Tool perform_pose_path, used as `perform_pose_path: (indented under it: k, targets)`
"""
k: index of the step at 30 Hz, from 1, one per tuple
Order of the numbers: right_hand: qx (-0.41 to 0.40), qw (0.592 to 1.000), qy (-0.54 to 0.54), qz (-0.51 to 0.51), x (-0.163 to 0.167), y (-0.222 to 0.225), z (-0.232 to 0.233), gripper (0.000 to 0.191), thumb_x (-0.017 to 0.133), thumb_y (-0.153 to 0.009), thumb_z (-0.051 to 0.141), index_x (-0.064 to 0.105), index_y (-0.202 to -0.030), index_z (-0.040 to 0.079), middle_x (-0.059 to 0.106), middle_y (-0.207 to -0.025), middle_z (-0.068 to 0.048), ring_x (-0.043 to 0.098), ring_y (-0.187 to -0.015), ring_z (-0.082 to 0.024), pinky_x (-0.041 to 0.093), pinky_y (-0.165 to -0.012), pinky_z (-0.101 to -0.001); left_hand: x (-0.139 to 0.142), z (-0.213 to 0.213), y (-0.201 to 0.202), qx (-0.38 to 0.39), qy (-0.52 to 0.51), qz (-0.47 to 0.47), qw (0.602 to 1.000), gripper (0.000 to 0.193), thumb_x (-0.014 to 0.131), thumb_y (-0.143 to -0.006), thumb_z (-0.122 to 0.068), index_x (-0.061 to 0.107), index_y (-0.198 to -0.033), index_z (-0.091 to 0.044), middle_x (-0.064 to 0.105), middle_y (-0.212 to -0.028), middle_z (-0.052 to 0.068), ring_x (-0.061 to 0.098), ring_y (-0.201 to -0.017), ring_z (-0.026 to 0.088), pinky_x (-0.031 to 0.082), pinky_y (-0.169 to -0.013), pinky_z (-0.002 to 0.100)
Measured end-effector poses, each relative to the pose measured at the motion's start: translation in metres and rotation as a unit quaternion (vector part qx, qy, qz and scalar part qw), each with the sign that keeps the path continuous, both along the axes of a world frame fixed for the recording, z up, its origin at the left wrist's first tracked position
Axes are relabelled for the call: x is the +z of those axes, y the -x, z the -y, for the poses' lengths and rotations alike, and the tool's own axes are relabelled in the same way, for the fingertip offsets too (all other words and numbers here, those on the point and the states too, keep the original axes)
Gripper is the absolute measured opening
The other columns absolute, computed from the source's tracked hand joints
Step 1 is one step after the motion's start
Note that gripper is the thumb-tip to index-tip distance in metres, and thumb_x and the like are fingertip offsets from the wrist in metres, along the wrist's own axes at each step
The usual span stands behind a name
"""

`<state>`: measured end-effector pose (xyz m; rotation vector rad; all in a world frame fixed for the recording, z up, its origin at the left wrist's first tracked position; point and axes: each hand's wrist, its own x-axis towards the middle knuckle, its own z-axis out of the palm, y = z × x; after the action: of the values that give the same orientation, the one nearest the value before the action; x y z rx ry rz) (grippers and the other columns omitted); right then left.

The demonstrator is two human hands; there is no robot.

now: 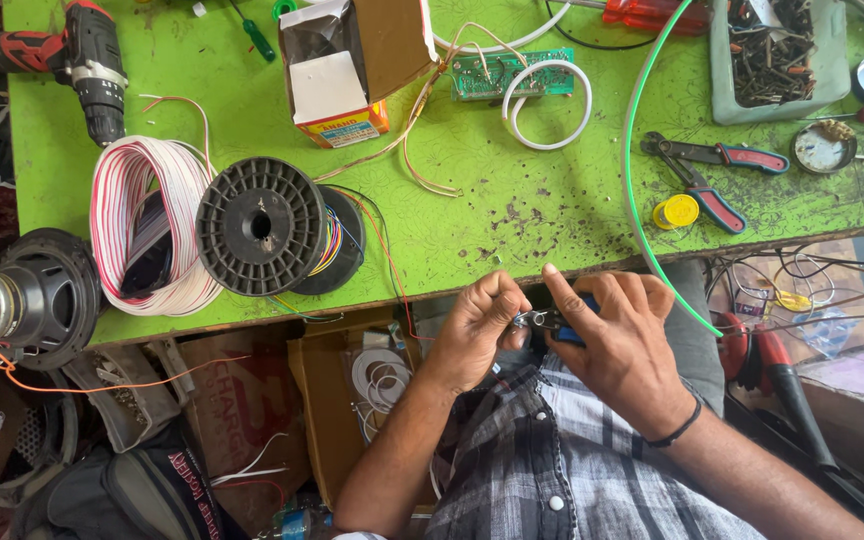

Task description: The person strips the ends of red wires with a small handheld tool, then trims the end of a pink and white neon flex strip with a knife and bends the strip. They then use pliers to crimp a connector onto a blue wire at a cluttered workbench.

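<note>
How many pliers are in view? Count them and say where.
2. Red-handled pliers lie open on the green table, right side; blue-handled pliers are in left hand and right hand. Red handles under the table's right may be more.

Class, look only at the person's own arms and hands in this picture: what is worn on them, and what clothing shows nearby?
Both forearms are bare, with no sleeves or gloves. The left hand wears nothing visible. The right hand has a thin black band around its wrist. Between the arms shows a black, grey and white checked shirt with round pale snap buttons.
</note>
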<state>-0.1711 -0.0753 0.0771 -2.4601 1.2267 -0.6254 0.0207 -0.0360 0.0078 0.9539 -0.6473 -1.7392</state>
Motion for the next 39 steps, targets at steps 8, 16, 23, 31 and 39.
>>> perform_pose_path:
  k: [8, 16, 23, 31, 39]
  targets:
    - [0.027, 1.0, 0.001, 0.002, 0.004, 0.002, 0.008, 0.085, 0.085, -0.065, 0.033, 0.058, -0.143, 0.017, 0.059, -0.112, -0.011, 0.053, -0.109, -0.034, 0.035, -0.095, -0.0518, -0.002, 0.0, -0.002, -0.004, 0.025, 0.025, 0.999, 0.032, 0.059, -0.107, -0.038, 0.06, -0.096, -0.008, 0.055, -0.074, -0.005, 0.054, -0.065, 0.004, 0.043, -0.059, 0.019]
    - [0.029, 0.999, -0.015, -0.028, -0.002, 0.004, 0.009, 0.081, 0.084, -0.065, 0.031, 0.06, -0.142, 0.019, 0.062, -0.104, -0.004, 0.056, -0.104, -0.027, 0.037, -0.096, -0.0492, -0.002, 0.002, -0.002, -0.033, 0.039, 0.059, 0.997, 0.034, 0.059, -0.106, -0.039, 0.06, -0.096, -0.007, 0.055, -0.072, -0.004, 0.053, -0.064, 0.005, 0.042, -0.057, 0.02]
    - [0.018, 0.968, -0.23, 0.097, -0.014, -0.002, 0.012, 0.061, 0.086, -0.074, 0.026, 0.069, -0.131, 0.012, 0.06, -0.074, -0.01, 0.059, -0.073, -0.027, 0.044, -0.071, -0.0407, -0.011, 0.005, -0.01, -0.016, 0.04, 0.009, 0.999, 0.028, 0.059, -0.108, -0.034, 0.062, -0.099, -0.007, 0.057, -0.075, -0.003, 0.055, -0.068, 0.005, 0.043, -0.061, 0.019]
    - [-0.015, 0.998, -0.014, 0.062, -0.003, 0.004, 0.004, 0.069, 0.084, -0.074, 0.028, 0.063, -0.136, 0.008, 0.063, -0.105, -0.014, 0.057, -0.101, -0.035, 0.042, -0.09, -0.0476, 0.003, 0.001, -0.024, 0.005, 0.108, 0.035, 0.994, 0.018, 0.059, -0.11, -0.023, 0.061, -0.117, -0.007, 0.066, -0.093, 0.002, 0.06, -0.083, 0.008, 0.05, -0.077, 0.023]
    - [-0.039, 0.999, -0.004, 0.005, 0.015, 0.002, 0.001, 0.071, 0.085, -0.072, 0.033, 0.064, -0.137, 0.013, 0.062, -0.109, -0.011, 0.055, -0.107, -0.033, 0.037, -0.092, -0.0485, 0.025, -0.007, -0.008, -0.009, 0.116, 0.178, 0.977, 0.018, 0.056, -0.11, -0.02, 0.06, -0.119, -0.004, 0.068, -0.1, 0.003, 0.066, -0.094, 0.009, 0.054, -0.086, 0.025]
